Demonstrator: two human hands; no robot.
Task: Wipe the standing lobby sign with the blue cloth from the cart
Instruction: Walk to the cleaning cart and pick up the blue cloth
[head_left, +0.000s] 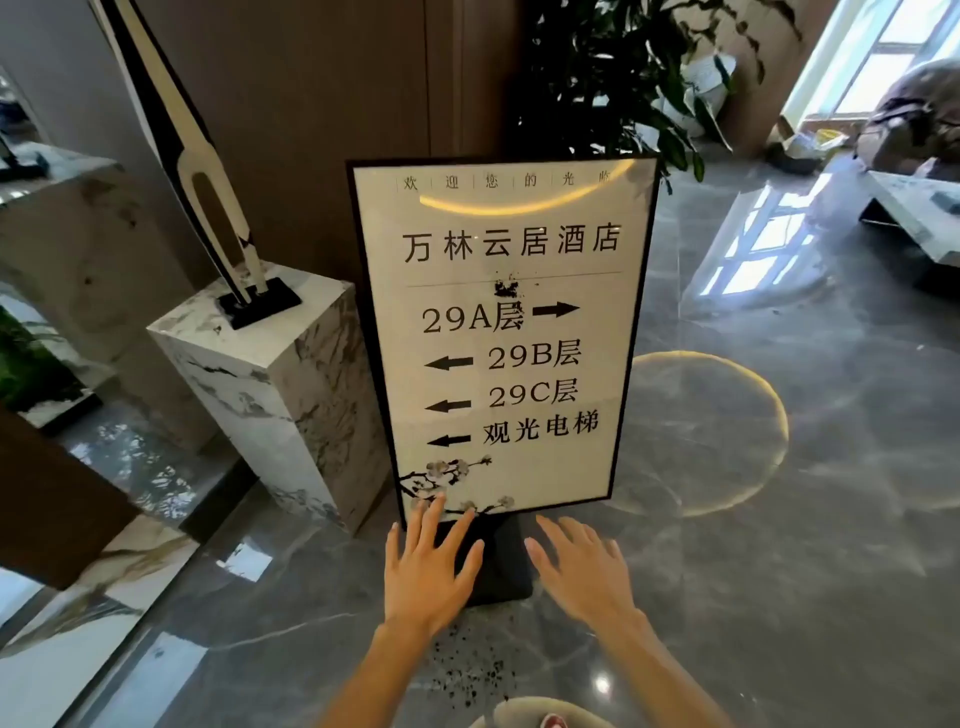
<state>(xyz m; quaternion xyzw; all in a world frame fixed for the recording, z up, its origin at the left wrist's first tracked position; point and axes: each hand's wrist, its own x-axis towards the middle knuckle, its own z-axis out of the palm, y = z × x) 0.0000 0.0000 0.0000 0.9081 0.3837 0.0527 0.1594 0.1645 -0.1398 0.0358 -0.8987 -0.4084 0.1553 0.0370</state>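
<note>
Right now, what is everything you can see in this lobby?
standing lobby sign: one, cream face, black frame, centre, with a dark smudge mid-face
marble pedestal: one, white, veined, left of the sign
sculpture: one, black and white, on the pedestal
potted plant: one, dark green, behind the sign
floor: grey, glossy, dark specks near the sign's base
low table: one, pale, far right
blue cloth, cart: not in view
left hand: open, fingertips overlapping the sign's lower edge
right hand: open, empty
</note>
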